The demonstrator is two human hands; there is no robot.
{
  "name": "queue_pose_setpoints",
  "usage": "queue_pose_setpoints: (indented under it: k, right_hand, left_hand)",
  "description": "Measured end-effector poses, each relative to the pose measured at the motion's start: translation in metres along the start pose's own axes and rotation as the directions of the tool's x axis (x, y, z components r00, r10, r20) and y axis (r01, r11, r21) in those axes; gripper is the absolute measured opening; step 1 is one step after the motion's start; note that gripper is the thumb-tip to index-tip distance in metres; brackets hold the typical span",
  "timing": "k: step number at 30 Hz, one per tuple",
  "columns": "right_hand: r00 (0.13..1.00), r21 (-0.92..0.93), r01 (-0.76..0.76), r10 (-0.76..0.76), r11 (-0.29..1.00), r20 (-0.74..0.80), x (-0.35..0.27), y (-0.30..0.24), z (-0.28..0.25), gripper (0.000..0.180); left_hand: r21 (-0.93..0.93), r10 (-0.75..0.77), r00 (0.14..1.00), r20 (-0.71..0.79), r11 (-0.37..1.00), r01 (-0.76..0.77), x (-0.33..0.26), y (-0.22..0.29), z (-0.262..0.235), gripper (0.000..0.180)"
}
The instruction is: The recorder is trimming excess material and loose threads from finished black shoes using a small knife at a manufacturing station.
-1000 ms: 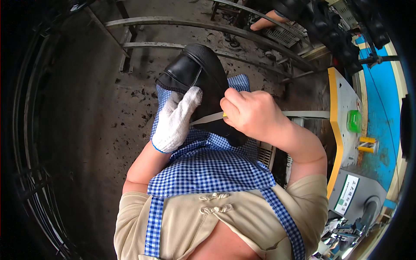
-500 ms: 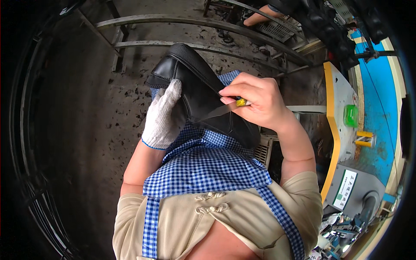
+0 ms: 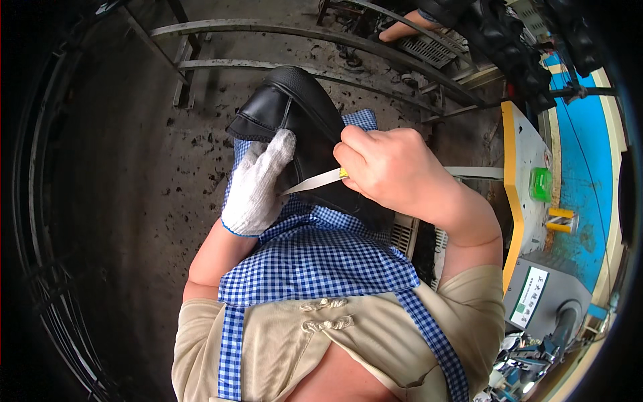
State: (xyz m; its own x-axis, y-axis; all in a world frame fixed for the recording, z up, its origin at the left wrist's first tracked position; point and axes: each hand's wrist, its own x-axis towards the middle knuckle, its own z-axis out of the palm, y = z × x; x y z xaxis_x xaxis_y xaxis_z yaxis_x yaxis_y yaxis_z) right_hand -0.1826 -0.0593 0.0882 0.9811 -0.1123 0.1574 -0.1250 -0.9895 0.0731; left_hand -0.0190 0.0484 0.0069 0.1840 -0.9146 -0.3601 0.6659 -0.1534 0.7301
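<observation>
A black leather boot (image 3: 261,110) lies across my lap, its toe pointing to the far left and its shaft toward the right. My left hand (image 3: 258,181), in a white knit glove with a blue cuff edge, is closed on the boot's near left side, thumb on the upper. My bare right hand (image 3: 385,164) grips a knife (image 3: 315,181) with a long thin blade. A bit of its yellow handle shows at the fingers. The blade slants down left across the boot, its tip beside the gloved fingers. Whether the tip touches the boot or glove I cannot tell.
Metal rack rails (image 3: 281,30) run across the far side. A yellow-edged white table (image 3: 529,154) stands at the right, with a green container (image 3: 540,184) and a grey machine (image 3: 549,295). Black boots (image 3: 495,47) hang at the far right, near another person's arm (image 3: 402,27).
My right hand has rolled over and moved slightly left, turning the blade so it looks bright. The tip has shifted left toward the glove, and my left hand has moved slightly right.
</observation>
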Motion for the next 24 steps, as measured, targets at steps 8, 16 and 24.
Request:
queue_pose_setpoints:
  k: [8,16,24]
  right_hand:
    - [0.993,0.328,-0.094,0.113,0.940,-0.039,-0.008,0.017,0.017,0.022]
    - [0.838,0.780,-0.467,0.489,0.417,0.241,-0.028,0.028,0.027,0.051]
    - [0.781,0.756,-0.623,0.229,0.202,0.582,-0.032,0.058,0.049,0.101]
  left_hand:
    - [-0.151,-0.037,0.999,0.035,0.988,0.042,-0.005,0.008,0.011,0.046]
    - [-0.246,0.081,0.994,0.076,0.968,-0.060,0.013,-0.012,-0.006,0.052]
    - [-0.335,0.040,0.987,0.156,0.942,0.015,0.018,-0.016,-0.002,0.054]
